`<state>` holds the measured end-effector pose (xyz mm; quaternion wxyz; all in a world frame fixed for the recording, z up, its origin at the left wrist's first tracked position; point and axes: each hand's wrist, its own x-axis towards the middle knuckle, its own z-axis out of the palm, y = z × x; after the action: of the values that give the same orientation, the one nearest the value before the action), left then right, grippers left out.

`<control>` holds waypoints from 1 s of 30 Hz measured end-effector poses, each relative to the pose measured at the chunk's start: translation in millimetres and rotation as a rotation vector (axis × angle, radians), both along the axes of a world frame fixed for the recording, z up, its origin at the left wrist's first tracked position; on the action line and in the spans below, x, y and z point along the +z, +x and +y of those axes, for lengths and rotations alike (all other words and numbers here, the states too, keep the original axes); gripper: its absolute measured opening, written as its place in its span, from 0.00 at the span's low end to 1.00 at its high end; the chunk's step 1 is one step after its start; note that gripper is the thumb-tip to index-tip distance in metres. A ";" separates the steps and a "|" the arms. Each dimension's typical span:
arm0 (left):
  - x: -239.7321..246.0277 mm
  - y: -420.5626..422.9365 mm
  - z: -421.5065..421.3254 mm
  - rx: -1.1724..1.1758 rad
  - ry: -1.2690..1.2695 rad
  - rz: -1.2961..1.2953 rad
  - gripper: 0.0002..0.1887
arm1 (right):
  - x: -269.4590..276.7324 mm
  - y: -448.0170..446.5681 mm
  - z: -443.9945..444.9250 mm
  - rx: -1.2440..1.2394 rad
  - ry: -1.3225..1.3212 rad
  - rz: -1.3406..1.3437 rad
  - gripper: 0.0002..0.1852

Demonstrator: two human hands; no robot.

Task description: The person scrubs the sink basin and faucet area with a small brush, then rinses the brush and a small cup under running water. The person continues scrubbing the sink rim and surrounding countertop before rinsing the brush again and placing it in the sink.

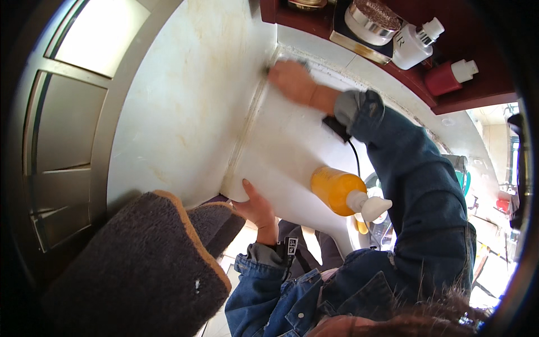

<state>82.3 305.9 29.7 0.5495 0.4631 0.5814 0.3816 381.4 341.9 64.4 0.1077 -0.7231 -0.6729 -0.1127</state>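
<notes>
My right hand (292, 82), blurred by motion, is a fist at the far left corner of a white countertop (278, 156), where it meets the walls. Within the fist is a small dark grey thing (303, 64), mostly covered, so its kind is unclear. My left hand (257, 212) rests at the counter's front left edge, thumb stretched out, with nothing seen in it. Between my arms an orange pump bottle (337, 189) with a white pump head stands on the counter. Grimy sealant (244, 139) runs along the joint with the left wall.
A dark towel with orange trim (147, 261) hangs at lower left. Overhead right, a dark red shelf (463, 99) holds a white jar (370, 25), a white pump bottle (410, 48) and a red bottle (442, 80). Under my right forearm lies a black device (336, 127) with a cord.
</notes>
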 end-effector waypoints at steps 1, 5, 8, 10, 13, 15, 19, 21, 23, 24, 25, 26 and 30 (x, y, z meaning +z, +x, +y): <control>0.3 0.2 -0.6 0.003 -0.013 -0.039 0.26 | -1.7 -3.9 -1.4 0.102 -0.077 0.064 0.03; 4.5 0.6 -0.9 0.009 -0.023 -0.023 0.26 | -3.4 -4.2 -2.5 0.002 0.036 -0.026 0.03; 6.5 1.6 -0.4 0.012 0.019 0.003 0.26 | -1.3 -3.9 -3.5 -0.079 0.128 -0.037 0.04; 6.7 1.9 -1.5 0.018 0.017 -0.039 0.25 | 0.6 -8.4 -4.5 0.045 0.007 0.031 0.04; 5.3 3.2 -3.5 0.059 -0.011 -0.117 0.24 | 5.7 -7.3 -7.3 0.213 -0.039 0.014 0.05; 5.0 3.6 -2.8 0.086 -0.017 -0.109 0.25 | 5.4 8.5 -2.1 -0.047 -0.007 -0.047 0.05; 5.2 0.1 -2.7 0.034 0.031 -0.060 0.25 | 5.5 -9.1 -1.6 -0.217 0.028 -0.057 0.03; 3.5 0.0 -2.1 0.017 0.030 -0.097 0.25 | 0.4 -30.7 -4.9 -0.043 -0.125 0.057 0.02; 1.3 -0.8 -2.8 0.025 0.007 -0.073 0.25 | -0.3 -40.3 -8.9 0.461 -0.076 0.120 0.01; 0.1 -1.1 -2.1 0.022 -0.001 -0.076 0.26 | -1.4 -31.6 -6.6 0.345 0.003 0.097 0.02; -0.7 -2.5 -1.8 0.023 0.012 -0.034 0.26 | -4.3 -31.1 -6.7 0.340 0.103 0.075 0.02; -2.5 -1.0 -1.2 0.026 0.027 -0.011 0.27 | -4.9 -17.2 -4.2 0.204 0.129 0.011 0.04; -4.4 0.5 -0.1 0.047 0.112 -0.086 0.28 | -14.1 2.2 0.1 -0.111 0.125 -0.043 0.04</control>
<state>82.8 305.8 25.3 0.5382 0.4626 0.5454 0.4459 383.6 342.0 50.2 0.1316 -0.7486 -0.6256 -0.1758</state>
